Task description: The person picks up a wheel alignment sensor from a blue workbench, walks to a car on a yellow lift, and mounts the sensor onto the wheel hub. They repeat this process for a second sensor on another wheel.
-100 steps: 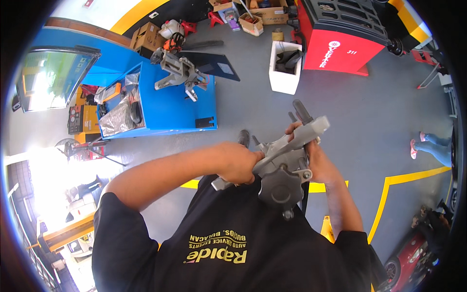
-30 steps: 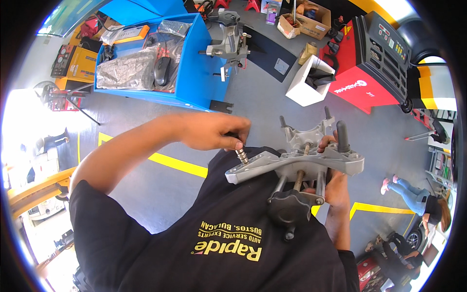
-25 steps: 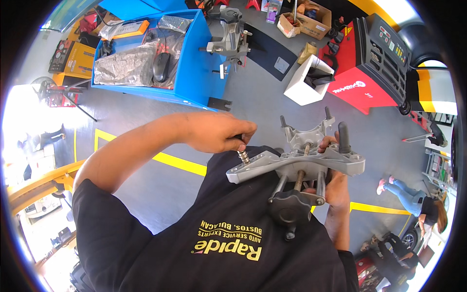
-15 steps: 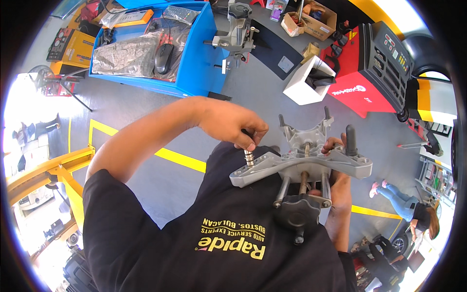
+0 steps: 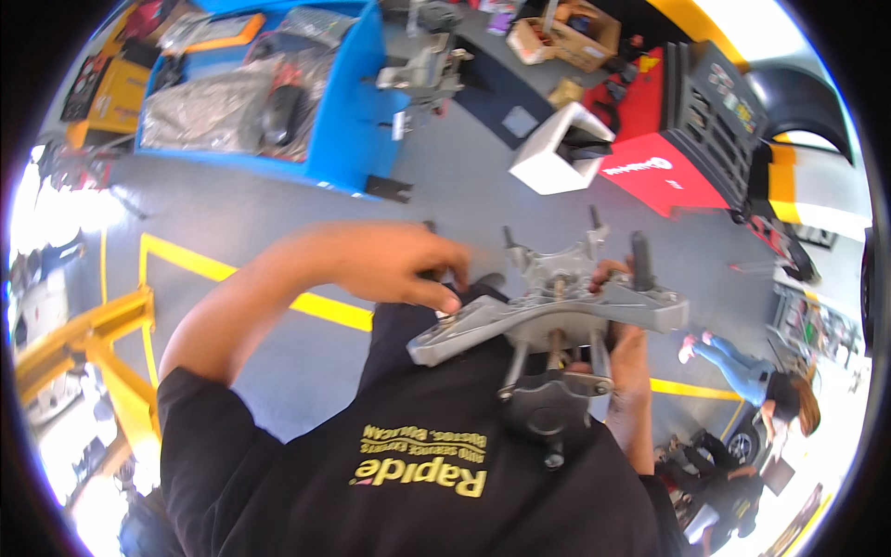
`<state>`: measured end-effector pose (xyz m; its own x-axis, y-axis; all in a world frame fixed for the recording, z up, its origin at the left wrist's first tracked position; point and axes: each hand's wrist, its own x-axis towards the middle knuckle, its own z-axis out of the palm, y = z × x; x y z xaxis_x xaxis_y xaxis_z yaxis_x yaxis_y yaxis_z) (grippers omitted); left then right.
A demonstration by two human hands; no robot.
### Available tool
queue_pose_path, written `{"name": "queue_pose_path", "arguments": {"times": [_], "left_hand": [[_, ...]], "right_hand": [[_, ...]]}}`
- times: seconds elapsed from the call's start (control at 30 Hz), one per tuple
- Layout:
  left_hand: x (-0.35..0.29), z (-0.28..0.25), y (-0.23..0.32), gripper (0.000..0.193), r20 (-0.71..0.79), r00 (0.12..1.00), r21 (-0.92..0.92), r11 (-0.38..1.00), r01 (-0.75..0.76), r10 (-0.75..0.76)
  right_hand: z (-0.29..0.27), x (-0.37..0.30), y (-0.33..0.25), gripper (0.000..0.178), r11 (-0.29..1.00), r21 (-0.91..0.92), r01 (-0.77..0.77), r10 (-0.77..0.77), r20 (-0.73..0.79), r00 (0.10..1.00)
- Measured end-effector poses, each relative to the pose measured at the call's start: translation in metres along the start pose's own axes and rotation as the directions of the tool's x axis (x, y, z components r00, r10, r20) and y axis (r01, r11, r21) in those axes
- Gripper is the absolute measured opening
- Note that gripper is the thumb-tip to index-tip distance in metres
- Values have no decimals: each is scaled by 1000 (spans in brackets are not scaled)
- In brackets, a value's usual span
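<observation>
A grey metal wheel clamp (image 5: 548, 325) with a dark knob, guide rods and upright black-tipped pegs is held in front of my black shirt. My right hand (image 5: 608, 274) is closed round it from behind, mostly hidden, with fingertips showing through the frame. At the clamp's left end, my left hand (image 5: 408, 269) is blurred, thumb and fingers pinched over a metal pin (image 5: 445, 319). Only a short bright part of the pin shows, at the end of the clamp's arm. The thumb is nearly touching that arm.
A blue cabinet (image 5: 339, 111) with plastic-wrapped items and a mouse stands at the far left, another clamp (image 5: 427, 79) on its side. Beyond, to the right, are a white box (image 5: 548, 158) and a red machine (image 5: 668, 167). A yellow frame (image 5: 121, 362) stands left. Another person (image 5: 761, 381) is at right.
My left hand has lowered toward the clamp's arm, and less of the pin shows above it. The whole scene has shifted leftward in view. My right hand keeps its hold.
</observation>
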<state>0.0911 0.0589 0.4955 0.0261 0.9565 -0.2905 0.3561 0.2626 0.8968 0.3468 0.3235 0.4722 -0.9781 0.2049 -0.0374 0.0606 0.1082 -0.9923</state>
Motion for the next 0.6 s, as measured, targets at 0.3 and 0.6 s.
{"name": "queue_pose_path", "arguments": {"times": [0.3,0.6], "left_hand": [[77,-29,72,42,-459,848,170,963,-209,265],[116,-7,87,32,-103,982,-188,966,-176,159]], "right_hand": [[14,3,-2,140,995,-95,-5,4,-10,1000],[13,-16,-22,110,948,-315,33,-55,-60,997]]}}
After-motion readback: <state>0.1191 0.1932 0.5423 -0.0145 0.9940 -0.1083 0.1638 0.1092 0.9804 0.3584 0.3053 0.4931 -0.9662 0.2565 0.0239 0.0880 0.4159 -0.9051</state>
